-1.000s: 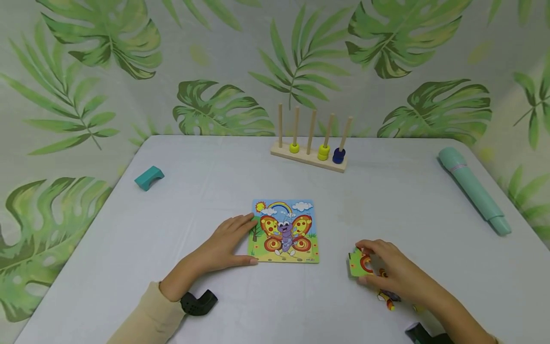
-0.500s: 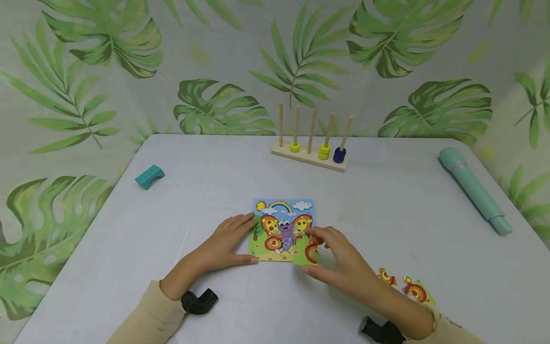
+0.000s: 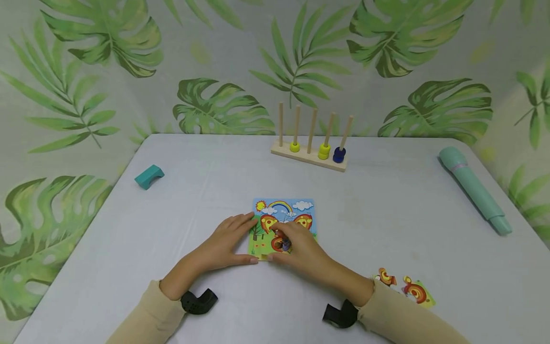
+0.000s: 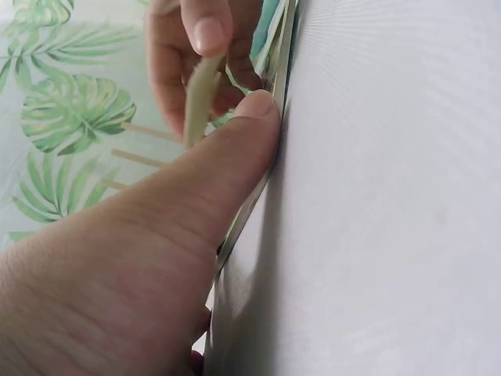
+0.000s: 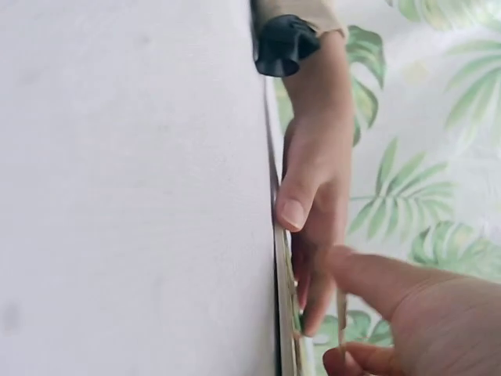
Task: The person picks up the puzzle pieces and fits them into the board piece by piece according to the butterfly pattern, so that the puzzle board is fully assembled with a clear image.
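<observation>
The left hand (image 3: 223,241) rests, fingers extended, against the butterfly board (image 3: 302,207) on the desk (image 3: 206,181); the right hand (image 3: 302,244) has its grip pinched on a puzzle piece (image 4: 203,95) just above it; loose pieces (image 3: 415,290) lie near the right sleeve (image 3: 404,315).

No text, brand, number or sign can be read in any view. The picture board (image 3: 281,210) is partly covered by the right hand (image 3: 302,248), and any print there seems too small to tell.
</observation>
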`<state>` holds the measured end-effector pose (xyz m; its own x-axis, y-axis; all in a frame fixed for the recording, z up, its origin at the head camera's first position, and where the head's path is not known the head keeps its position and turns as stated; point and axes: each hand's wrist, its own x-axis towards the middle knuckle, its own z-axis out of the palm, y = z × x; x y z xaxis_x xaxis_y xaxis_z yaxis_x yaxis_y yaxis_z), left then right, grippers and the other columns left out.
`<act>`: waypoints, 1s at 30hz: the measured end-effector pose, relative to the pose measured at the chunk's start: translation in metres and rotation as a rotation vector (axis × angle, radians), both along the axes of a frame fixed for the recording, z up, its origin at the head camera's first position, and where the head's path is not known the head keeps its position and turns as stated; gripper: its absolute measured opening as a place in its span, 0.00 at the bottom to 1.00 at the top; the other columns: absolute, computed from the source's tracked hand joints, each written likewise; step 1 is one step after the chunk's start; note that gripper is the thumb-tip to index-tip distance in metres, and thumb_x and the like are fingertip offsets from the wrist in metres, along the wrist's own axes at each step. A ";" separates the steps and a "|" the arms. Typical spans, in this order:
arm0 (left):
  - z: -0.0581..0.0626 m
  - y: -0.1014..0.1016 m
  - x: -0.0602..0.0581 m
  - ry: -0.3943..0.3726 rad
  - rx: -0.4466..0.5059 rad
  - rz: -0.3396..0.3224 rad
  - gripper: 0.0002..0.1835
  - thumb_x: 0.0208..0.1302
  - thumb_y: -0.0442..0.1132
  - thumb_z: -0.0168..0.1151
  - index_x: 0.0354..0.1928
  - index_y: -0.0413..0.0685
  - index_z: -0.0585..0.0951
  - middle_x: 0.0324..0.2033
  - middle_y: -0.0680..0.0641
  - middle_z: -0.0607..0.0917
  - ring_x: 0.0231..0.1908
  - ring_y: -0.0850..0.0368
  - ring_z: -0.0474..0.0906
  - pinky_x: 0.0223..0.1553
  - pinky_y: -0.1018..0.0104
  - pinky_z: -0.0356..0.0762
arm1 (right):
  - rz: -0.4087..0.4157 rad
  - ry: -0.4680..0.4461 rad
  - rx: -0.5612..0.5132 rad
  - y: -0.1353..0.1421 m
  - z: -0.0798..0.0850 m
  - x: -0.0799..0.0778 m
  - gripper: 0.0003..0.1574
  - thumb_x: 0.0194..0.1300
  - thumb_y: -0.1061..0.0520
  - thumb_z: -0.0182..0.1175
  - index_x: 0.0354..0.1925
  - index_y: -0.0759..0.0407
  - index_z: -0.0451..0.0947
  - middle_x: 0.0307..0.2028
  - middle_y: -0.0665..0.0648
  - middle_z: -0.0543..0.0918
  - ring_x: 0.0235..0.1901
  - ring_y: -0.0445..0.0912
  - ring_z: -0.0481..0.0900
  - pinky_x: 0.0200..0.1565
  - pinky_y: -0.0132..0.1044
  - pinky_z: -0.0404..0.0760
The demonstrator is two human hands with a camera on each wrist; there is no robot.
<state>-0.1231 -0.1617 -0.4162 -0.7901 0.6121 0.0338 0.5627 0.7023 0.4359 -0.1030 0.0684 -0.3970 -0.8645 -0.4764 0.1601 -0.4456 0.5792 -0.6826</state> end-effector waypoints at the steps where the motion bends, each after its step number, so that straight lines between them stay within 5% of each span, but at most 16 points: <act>1: 0.000 0.000 0.000 -0.001 0.000 0.001 0.49 0.48 0.68 0.57 0.67 0.49 0.57 0.67 0.49 0.53 0.65 0.48 0.46 0.62 0.51 0.44 | 0.003 0.008 0.021 -0.001 -0.003 -0.002 0.36 0.47 0.48 0.69 0.53 0.60 0.71 0.45 0.52 0.75 0.43 0.43 0.70 0.44 0.40 0.70; 17: -0.003 0.000 0.003 0.015 0.013 0.022 0.48 0.48 0.68 0.56 0.67 0.48 0.58 0.67 0.49 0.53 0.65 0.48 0.47 0.62 0.51 0.45 | 0.018 0.058 0.148 -0.010 -0.012 -0.011 0.38 0.46 0.44 0.68 0.54 0.58 0.72 0.39 0.52 0.73 0.41 0.45 0.68 0.45 0.42 0.67; 30: -0.003 0.000 0.024 0.095 0.043 0.032 0.35 0.56 0.58 0.58 0.63 0.51 0.66 0.63 0.48 0.62 0.62 0.49 0.55 0.61 0.53 0.49 | 0.013 0.063 0.149 -0.009 -0.014 -0.011 0.37 0.47 0.42 0.68 0.54 0.54 0.73 0.38 0.50 0.72 0.40 0.43 0.68 0.44 0.42 0.67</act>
<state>-0.0993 -0.1618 -0.4195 -0.8010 0.5832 0.1354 0.5808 0.7021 0.4121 -0.1135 0.0591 -0.4114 -0.8487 -0.5098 0.1407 -0.4930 0.6663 -0.5595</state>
